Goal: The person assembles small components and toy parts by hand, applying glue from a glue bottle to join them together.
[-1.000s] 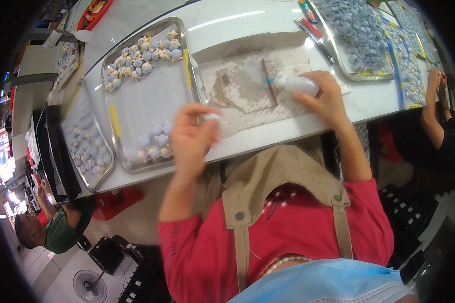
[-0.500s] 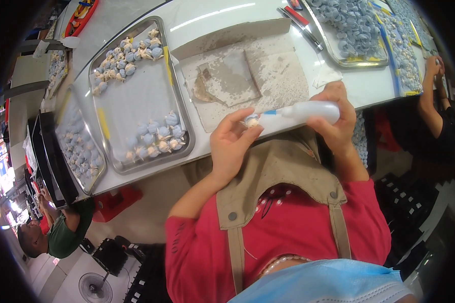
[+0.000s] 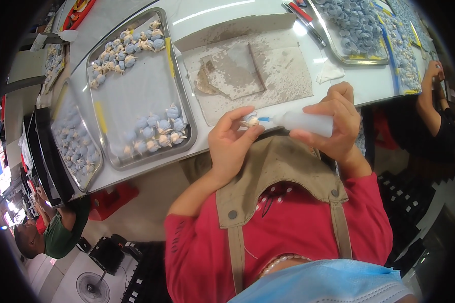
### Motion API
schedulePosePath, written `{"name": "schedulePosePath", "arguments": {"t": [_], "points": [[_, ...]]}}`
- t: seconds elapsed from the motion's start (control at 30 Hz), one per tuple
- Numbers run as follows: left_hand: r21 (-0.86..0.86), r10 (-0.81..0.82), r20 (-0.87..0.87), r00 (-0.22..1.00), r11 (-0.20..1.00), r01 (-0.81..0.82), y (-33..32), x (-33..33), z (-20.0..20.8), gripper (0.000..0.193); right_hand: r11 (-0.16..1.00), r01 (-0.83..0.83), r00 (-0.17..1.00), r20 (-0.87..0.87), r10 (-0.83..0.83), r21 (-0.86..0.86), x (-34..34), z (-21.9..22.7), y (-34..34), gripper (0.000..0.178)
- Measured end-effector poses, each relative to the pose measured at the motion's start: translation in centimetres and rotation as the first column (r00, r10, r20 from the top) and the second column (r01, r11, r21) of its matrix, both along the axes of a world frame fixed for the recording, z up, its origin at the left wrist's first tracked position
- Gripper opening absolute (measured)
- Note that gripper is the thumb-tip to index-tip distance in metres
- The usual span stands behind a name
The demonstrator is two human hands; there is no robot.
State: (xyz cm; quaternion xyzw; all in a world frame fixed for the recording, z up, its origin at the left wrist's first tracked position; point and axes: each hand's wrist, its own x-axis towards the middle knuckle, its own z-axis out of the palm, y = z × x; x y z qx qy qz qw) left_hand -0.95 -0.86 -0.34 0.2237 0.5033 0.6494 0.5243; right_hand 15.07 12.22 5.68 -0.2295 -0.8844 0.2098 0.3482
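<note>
My left hand [image 3: 231, 142] pinches a small cream and blue figurine [image 3: 249, 121] between thumb and fingers, just in front of my chest. In my right hand [image 3: 335, 119] is a white squeeze bottle [image 3: 304, 122] lying sideways, its blue tip touching the figurine. Both hands hover near the table's front edge, below a stained grey work mat [image 3: 247, 76]. A metal tray [image 3: 106, 108] to the left holds several similar small figurines in two groups.
A second tray [image 3: 73, 144] of figurines lies further left, and trays of blue pieces [image 3: 356, 28] stand at the back right. Another person's arm [image 3: 435, 101] reaches in at the right. A person in green [image 3: 55, 235] sits low left, near a floor fan [image 3: 93, 288].
Both hands have come from the mat toward my chest. The left hand now holds a figurine, and the bottle's tip has met it.
</note>
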Motion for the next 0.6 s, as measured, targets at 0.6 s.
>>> {"name": "schedulePosePath", "arguments": {"t": [0.6], "points": [[-0.051,0.022,0.151,0.988,0.999,-0.015,0.09,-0.28,-0.12,0.036,0.996,0.053,0.998,-0.019,-0.055,-0.065,0.31,-0.38,0.3,0.033]]}}
